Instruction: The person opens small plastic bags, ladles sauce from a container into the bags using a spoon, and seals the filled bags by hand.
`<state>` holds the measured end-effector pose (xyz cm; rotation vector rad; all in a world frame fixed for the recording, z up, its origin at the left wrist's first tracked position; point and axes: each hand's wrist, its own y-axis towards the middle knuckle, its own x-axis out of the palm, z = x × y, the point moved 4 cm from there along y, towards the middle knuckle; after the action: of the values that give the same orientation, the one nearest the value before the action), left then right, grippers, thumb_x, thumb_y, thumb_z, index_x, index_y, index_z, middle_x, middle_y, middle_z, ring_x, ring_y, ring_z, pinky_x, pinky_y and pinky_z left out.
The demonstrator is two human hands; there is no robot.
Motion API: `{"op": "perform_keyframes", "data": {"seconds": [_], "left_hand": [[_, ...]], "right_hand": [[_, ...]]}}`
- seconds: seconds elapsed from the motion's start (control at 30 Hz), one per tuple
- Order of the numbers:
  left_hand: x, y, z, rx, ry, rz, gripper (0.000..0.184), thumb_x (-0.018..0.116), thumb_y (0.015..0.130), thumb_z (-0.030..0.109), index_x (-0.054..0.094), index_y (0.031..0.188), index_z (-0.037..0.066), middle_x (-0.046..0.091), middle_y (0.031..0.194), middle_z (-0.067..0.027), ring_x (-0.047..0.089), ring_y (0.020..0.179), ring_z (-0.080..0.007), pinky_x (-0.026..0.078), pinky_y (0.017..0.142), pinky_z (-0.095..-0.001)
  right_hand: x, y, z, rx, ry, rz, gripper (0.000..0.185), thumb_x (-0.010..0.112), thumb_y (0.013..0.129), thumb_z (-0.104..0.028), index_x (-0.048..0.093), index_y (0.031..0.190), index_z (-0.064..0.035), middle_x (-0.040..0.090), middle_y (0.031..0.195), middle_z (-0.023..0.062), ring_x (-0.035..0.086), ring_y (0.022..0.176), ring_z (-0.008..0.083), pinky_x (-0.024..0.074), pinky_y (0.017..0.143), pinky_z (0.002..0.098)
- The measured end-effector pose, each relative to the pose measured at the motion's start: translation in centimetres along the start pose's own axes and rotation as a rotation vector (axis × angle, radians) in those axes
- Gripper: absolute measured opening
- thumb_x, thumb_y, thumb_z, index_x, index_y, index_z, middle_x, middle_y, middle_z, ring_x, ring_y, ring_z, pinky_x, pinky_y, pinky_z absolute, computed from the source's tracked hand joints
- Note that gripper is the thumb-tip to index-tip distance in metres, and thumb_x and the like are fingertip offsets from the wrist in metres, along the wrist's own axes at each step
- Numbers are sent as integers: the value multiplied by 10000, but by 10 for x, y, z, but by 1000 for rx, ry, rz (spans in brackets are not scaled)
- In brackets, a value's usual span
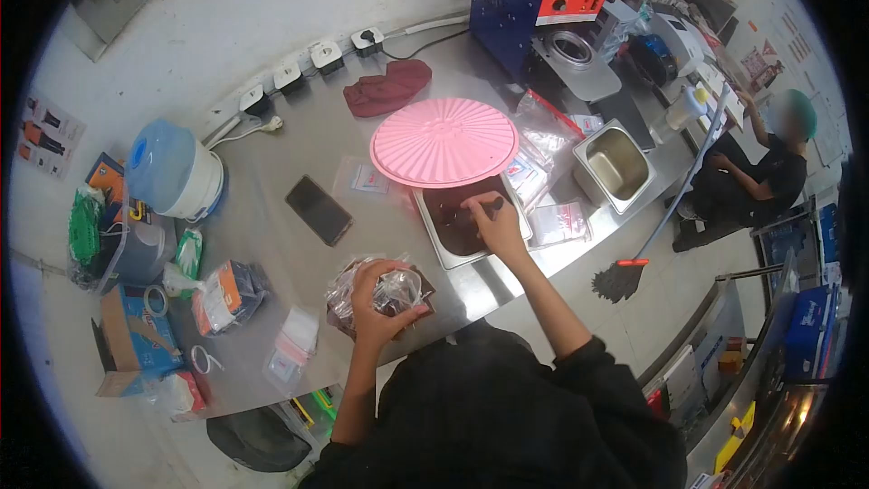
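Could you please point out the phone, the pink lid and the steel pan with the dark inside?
Phone point(319, 210), head view: middle of screen.
Pink lid point(444, 142), head view: ribbed top.
Steel pan point(462, 260), head view: near rim.

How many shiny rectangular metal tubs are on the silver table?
2: one tub at the right hand, partly hidden by the round ridged pink lid; another tub farther right. More may be hidden.
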<state>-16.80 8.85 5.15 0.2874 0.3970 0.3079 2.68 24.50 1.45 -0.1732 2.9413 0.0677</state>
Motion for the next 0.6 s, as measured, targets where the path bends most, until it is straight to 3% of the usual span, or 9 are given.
{"op": "perform_keyframes", "data": {"seconds": [0.03,0.1,0.17,0.2,0.33,0.4,0.43,0.5,0.6], "left_hand": [[-2,0,1,1,3,1,635,832,527,355,582,1014,34,603,1002,-85,533,1010,-233,370,938,-363],[-7,-1,6,56,73,55,600,844,484,291,604,986,65,600,983,-71,539,959,-255,386,889,-387],[-6,-4,-1,10,16,70,600,840,489,286,602,992,63,599,985,-73,538,963,-257,387,887,-386],[-6,-5,-5,-26,-42,76,599,836,494,281,599,998,60,597,986,-74,537,967,-259,389,886,-384],[-7,-5,-2,11,81,68,587,828,505,269,598,1003,60,598,988,-77,535,973,-260,387,892,-382],[-6,-6,-6,-21,29,77,588,826,508,269,597,1009,65,598,998,-74,531,981,-255,383,898,-383],[-5,-7,-8,-24,29,76,588,826,508,269,597,1009,65,598,998,-74,531,981,-255,383,898,-383],[-4,-6,-11,-36,20,79,601,825,511,267,591,1027,67,598,1013,-68,527,988,-254,375,903,-383],[-2,-5,-12,-13,58,90,613,825,515,269,585,1044,72,599,1024,-61,524,990,-254,369,904,-382]], "right_hand": [[8,1,-2,53,5,-149,114,591,855,-101,598,911,-1,588,759,82,551,589,116,424,511,248],[-6,5,-14,-112,-54,-282,121,571,870,-113,596,915,-3,596,814,101,593,652,180,461,578,291],[-13,2,-32,-619,-385,-523,153,595,846,-142,594,927,-12,589,824,110,602,756,254,472,673,335],[-16,0,-33,-558,-421,-645,173,609,820,-161,610,939,-34,588,832,119,577,831,302,464,731,362],[-23,-5,-17,-557,-465,-685,157,604,831,-138,617,932,-18,617,853,92,605,836,258,469,733,353],[-30,-6,-5,-224,-158,-605,159,598,848,-161,630,886,-10,656,850,70,631,789,179,481,634,297],[-34,-8,-2,-221,-158,-605,159,598,848,-161,630,886,-10,656,850,70,631,789,179,481,634,297],[-52,-6,20,187,-12,-407,216,590,865,-217,639,862,-6,672,828,74,631,725,109,452,528,223],[-66,-17,35,263,145,-234,284,583,874,-287,620,927,-10,669,796,87,630,681,94,410,471,178]]}}
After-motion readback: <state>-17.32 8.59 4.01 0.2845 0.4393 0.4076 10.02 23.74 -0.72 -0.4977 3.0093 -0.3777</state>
